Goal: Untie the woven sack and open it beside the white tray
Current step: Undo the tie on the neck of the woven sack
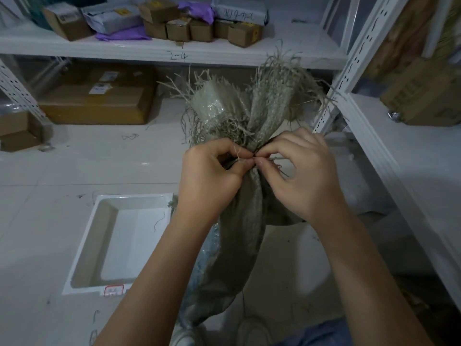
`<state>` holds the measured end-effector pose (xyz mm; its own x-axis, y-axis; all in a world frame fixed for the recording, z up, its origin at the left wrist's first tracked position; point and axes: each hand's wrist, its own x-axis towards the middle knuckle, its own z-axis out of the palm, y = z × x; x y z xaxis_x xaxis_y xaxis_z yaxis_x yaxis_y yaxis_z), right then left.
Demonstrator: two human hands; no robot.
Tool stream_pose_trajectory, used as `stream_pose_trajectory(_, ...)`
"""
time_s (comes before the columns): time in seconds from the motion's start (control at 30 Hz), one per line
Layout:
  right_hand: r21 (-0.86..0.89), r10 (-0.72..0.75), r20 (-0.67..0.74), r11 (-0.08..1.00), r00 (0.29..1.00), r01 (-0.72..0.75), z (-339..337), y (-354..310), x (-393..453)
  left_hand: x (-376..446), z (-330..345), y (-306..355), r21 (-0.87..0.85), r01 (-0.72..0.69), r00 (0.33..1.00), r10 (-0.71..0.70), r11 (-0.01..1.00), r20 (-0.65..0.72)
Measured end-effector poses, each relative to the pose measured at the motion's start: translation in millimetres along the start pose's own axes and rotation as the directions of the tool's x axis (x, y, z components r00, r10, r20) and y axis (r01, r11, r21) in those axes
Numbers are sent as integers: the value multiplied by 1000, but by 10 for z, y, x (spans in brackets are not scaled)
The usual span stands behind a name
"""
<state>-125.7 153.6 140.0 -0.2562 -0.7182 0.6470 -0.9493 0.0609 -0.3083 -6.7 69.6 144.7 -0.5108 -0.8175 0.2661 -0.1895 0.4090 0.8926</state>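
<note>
You stood over a grey-green woven sack (239,221) that rose from the floor between your feet to about the middle of the view, its neck bunched tight and its frayed mouth fanning out above the tie. Both of your hands met at that neck. Your left hand (212,176) had its thumb and fingers pinched together on the thin string (239,153) wound around the bunched cloth, and your right hand (299,176) pinched the same tie from the other side, fingertips almost touching the left ones, probably so one hand could steady the knot while the other picked it loose. The sack was not yet open. The white tray (82,250) lay on the pale floor (37,221) just to the left of the sack, empty but for a stray thread, likely placed close to receive the contents. White shelving (374,146) holding cardboard boxes (99,101) stood behind and to the right.
</note>
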Motion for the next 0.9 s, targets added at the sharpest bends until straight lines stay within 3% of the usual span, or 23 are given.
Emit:
stream_pose_trajectory(0.17,33,-5,-11,999,1000,5,-19,-3,1,-6,-15,25,-69,4,1000,-2,998,29)
stream_pose_trajectory(0.33,100,7,-24,995,1000,-4,-42,28,-7,32,-48,-7,-295,88,993,-62,951,98)
stream_pose_trajectory(0.67,199,15,-2,980,1000,-15,-26,65,-25,16,-40,25,-229,27,991,3,973,132)
stream_pose_trajectory(0.9,167,10,56,986,998,-20,-14,63,-28,36,-26,-29,-151,16,985,10,988,171)
